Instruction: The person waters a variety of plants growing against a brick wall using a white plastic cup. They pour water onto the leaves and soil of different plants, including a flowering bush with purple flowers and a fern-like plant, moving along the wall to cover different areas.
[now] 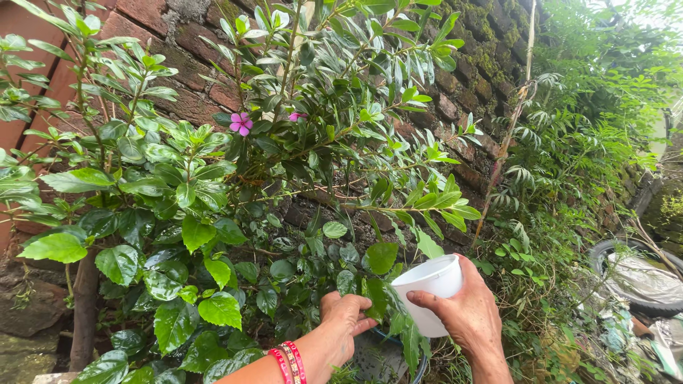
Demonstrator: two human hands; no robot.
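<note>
Holding a white plastic cup (pixel 430 291) tight in the right hand (pixel 469 313), low in the frame, with left hand (pixel 343 318) fingers curled, touching green leaves (pixel 375 295).

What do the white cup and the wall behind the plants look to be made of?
White cup: probably plastic, thin smooth matte rim, held in the right hand. Wall: red brick, rough and weathered, with green moss in the joints.

Bare forearms, red and gold bangles (pixel 288 363) around the left wrist, no sleeves.
</note>
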